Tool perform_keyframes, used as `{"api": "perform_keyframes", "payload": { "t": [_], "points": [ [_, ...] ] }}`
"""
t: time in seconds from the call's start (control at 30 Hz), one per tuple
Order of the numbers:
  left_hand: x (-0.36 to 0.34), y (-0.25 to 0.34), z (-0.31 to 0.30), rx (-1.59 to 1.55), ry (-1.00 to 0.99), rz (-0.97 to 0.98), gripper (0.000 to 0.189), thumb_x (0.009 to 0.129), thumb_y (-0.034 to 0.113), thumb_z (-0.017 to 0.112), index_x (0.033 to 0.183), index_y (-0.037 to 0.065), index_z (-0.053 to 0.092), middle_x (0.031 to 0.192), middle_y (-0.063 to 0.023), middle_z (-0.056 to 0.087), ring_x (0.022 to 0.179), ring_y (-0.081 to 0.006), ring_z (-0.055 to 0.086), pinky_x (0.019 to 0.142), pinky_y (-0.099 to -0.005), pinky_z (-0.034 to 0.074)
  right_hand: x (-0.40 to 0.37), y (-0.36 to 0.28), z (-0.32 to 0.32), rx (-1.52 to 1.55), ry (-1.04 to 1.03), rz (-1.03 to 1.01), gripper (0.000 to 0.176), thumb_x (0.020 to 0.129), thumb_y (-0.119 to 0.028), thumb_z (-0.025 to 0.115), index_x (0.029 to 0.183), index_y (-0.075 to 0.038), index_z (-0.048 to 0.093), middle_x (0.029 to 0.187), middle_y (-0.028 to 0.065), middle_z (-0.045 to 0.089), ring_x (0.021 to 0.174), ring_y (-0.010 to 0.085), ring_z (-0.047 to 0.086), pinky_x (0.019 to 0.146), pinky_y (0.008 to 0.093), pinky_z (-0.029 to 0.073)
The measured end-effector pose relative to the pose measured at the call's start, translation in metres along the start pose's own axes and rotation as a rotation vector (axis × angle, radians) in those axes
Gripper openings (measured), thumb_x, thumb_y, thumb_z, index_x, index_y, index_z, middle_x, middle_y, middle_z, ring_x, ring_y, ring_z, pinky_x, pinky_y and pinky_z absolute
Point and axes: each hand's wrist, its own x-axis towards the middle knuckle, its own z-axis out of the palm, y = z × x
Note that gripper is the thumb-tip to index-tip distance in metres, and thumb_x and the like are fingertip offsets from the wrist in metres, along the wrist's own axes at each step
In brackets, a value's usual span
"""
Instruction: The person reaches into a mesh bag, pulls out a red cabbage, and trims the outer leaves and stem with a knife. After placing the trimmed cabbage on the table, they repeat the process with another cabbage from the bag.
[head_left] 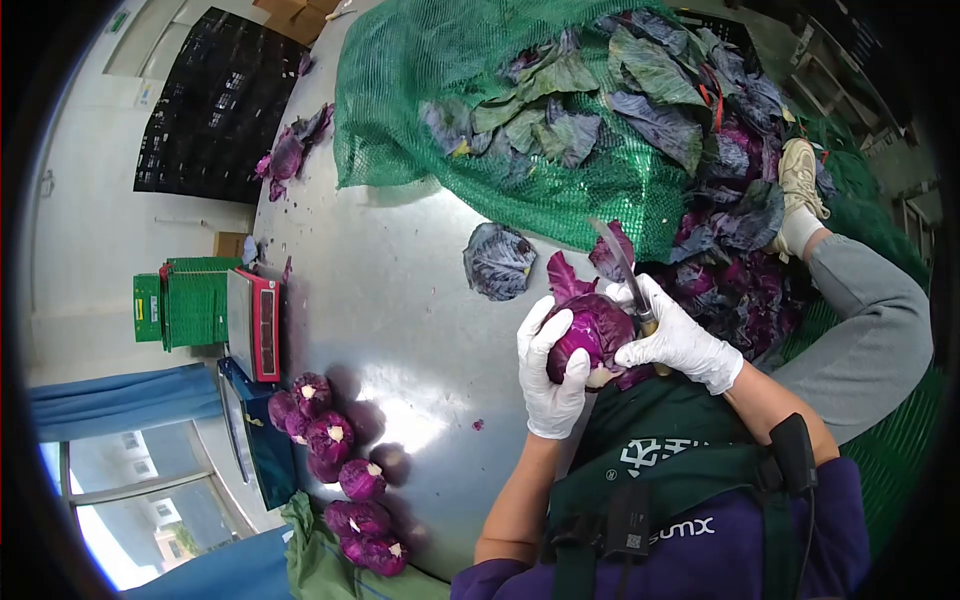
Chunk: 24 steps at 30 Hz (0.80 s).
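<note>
My left hand (550, 375), in a white glove, grips a head of red cabbage (592, 335) held over the edge of a steel table (400, 300). My right hand (675, 345), also gloved, holds a knife (618, 262) by the cabbage's far side, blade pointing away from me. A loose purple leaf sticks up from the head beside the blade. A pale stem end shows under the cabbage, near my green apron.
Several trimmed red cabbages (340, 460) lie in a row on the table's near left. A green net sack (480, 110) with discarded leaves (640, 80) covers the far side; a single leaf (497, 262) lies before it. A scale (255, 322) and green crates (190, 300) stand left. Leaf scraps (740, 280) pile by my leg.
</note>
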Motion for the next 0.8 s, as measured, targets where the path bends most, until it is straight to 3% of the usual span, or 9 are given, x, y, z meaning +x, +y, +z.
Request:
{"api": "perform_keyframes", "payload": {
  "t": [0.03, 0.13, 0.17, 0.27, 0.4, 0.5, 0.63, 0.73, 0.8],
  "points": [
    [0.001, 0.003, 0.002, -0.008, 0.019, 0.003, 0.041, 0.098, 0.024, 0.065, 0.133, 0.003, 0.06, 0.144, -0.0236, 0.051, 0.133, -0.0344, 0.051, 0.113, -0.0441, 0.038, 0.001, 0.003, -0.002, 0.006, -0.004, -0.014, 0.089, 0.066, -0.011, 0.095, 0.141, -0.01, 0.047, 0.146, 0.0081, 0.048, 0.138, 0.0207, 0.043, 0.118, 0.0379, 0.033],
    [-0.003, -0.01, 0.002, -0.074, 0.046, -0.111, 0.04, 0.105, 0.027, 0.055, 0.134, 0.001, 0.059, 0.143, -0.0215, 0.053, 0.133, -0.0313, 0.052, 0.114, -0.0426, 0.038, 0.004, 0.014, -0.014, -0.042, -0.024, -0.105, 0.08, 0.075, -0.004, 0.09, 0.142, -0.01, 0.047, 0.138, 0.0046, 0.053, 0.129, 0.0162, 0.05, 0.101, 0.0313, 0.049],
    [-0.004, -0.011, 0.004, -0.201, 0.072, -0.183, 0.047, 0.111, 0.035, 0.04, 0.137, -0.001, 0.056, 0.142, -0.0175, 0.055, 0.131, -0.0272, 0.053, 0.114, -0.0402, 0.038, 0.002, 0.015, -0.013, 0.048, -0.035, -0.114, 0.076, 0.075, -0.004, 0.089, 0.14, -0.012, 0.05, 0.141, 0.0043, 0.054, 0.125, 0.0148, 0.052, 0.101, 0.03, 0.048],
    [0.007, 0.002, 0.005, -0.491, 0.115, -0.456, 0.054, 0.111, 0.042, 0.037, 0.138, -0.002, 0.054, 0.14, -0.0155, 0.057, 0.131, -0.0235, 0.054, 0.113, -0.0403, 0.041, -0.002, 0.01, -0.01, 0.151, 0.019, -0.055, 0.074, 0.076, -0.003, 0.088, 0.141, -0.01, 0.052, 0.145, 0.0055, 0.052, 0.125, 0.0148, 0.052, 0.106, 0.0321, 0.044],
    [0.009, 0.0, 0.005, -0.887, 0.134, -0.625, 0.059, 0.108, 0.047, 0.043, 0.145, 0.002, 0.046, 0.142, -0.0111, 0.055, 0.13, -0.0217, 0.054, 0.111, -0.0403, 0.043, -0.007, -0.004, -0.001, 0.111, 0.053, -0.085, 0.07, 0.078, -0.002, 0.087, 0.14, -0.007, 0.054, 0.147, 0.0068, 0.052, 0.129, 0.0161, 0.051, 0.108, 0.0337, 0.043],
    [0.007, 0.01, 0.007, -0.77, 0.126, -0.596, 0.065, 0.103, 0.05, 0.052, 0.147, 0.002, 0.044, 0.143, -0.0119, 0.053, 0.13, -0.0227, 0.053, 0.112, -0.0408, 0.042, -0.007, -0.004, 0.015, -0.055, 0.073, -0.284, 0.07, 0.077, -0.006, 0.089, 0.138, -0.005, 0.055, 0.133, 0.0063, 0.056, 0.127, 0.0183, 0.053, 0.108, 0.0358, 0.045],
    [0.006, 0.014, 0.011, -0.319, 0.105, -0.399, 0.073, 0.093, 0.045, 0.065, 0.147, 0.001, 0.043, 0.142, -0.0158, 0.053, 0.131, -0.027, 0.053, 0.114, -0.0421, 0.042, -0.012, -0.02, 0.032, -0.699, 0.239, -0.332, 0.092, 0.057, -0.019, 0.1, 0.136, -0.003, 0.055, 0.127, 0.0071, 0.054, 0.123, 0.0198, 0.054, 0.107, 0.0357, 0.046],
    [0.005, 0.01, 0.009, -0.535, 0.12, -0.392, 0.078, 0.09, 0.047, 0.067, 0.147, 0.0, 0.042, 0.142, -0.0181, 0.053, 0.13, -0.0284, 0.054, 0.114, -0.0434, 0.042, -0.008, -0.01, 0.023, -0.213, 0.128, -0.264, 0.089, 0.059, -0.016, 0.099, 0.135, -0.004, 0.055, 0.123, 0.0071, 0.056, 0.125, 0.0198, 0.053, 0.108, 0.0369, 0.044],
    [0.005, 0.007, 0.007, -0.687, 0.108, -0.362, 0.078, 0.089, 0.048, 0.068, 0.144, -0.001, 0.045, 0.144, -0.0206, 0.052, 0.132, -0.0302, 0.054, 0.115, -0.045, 0.042, -0.014, -0.019, 0.02, 0.034, 0.079, -0.145, 0.082, 0.065, -0.008, 0.096, 0.136, -0.006, 0.056, 0.11, -0.0001, 0.055, 0.099, 0.0099, 0.059, 0.087, 0.0288, 0.051]
  ]
}}
